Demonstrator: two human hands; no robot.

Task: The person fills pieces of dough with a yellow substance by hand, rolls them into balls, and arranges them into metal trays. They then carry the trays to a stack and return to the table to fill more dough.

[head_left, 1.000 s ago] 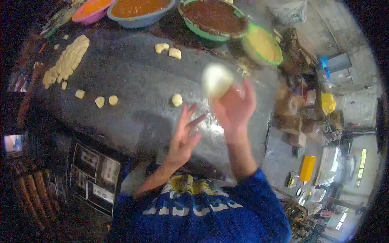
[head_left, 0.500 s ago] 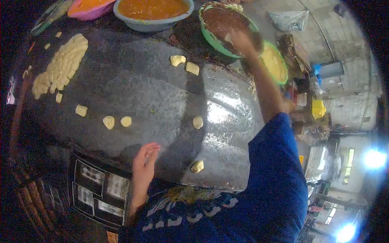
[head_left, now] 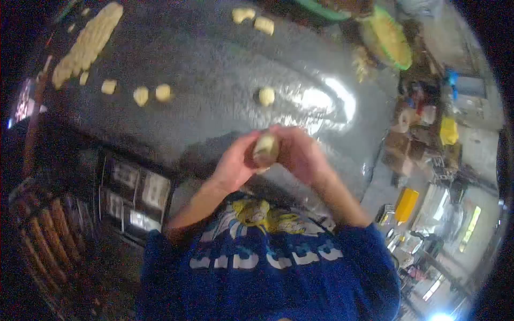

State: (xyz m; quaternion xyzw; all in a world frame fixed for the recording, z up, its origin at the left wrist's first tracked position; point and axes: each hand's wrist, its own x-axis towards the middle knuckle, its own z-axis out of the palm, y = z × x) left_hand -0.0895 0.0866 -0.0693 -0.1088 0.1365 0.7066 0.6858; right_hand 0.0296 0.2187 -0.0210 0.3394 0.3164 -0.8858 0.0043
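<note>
My left hand (head_left: pixel 235 163) and my right hand (head_left: pixel 304 156) meet over the near part of the dark metal table. Between them they hold a small piece of dough (head_left: pixel 266 148), pale on top and blurred by motion; its underside and most of my fingertips are hidden. Just beyond my hands a single dough piece (head_left: pixel 266 96) lies on the table. Further left are more pieces, among them a round one (head_left: pixel 163 92) and a squarish one (head_left: pixel 108 86).
A large slab of dough pieces (head_left: pixel 88 45) lies at the far left. Two dough pieces (head_left: pixel 264 25) sit at the back. A green bowl with yellow contents (head_left: pixel 388 37) stands back right, beside a partly cut-off green bowl (head_left: pixel 326 9). Trays (head_left: pixel 128 192) stand at the near left.
My right hand has come back from the bowl of brown filling to join my left. The dough piece near the front edge is now in my hands. The view has tilted down.
</note>
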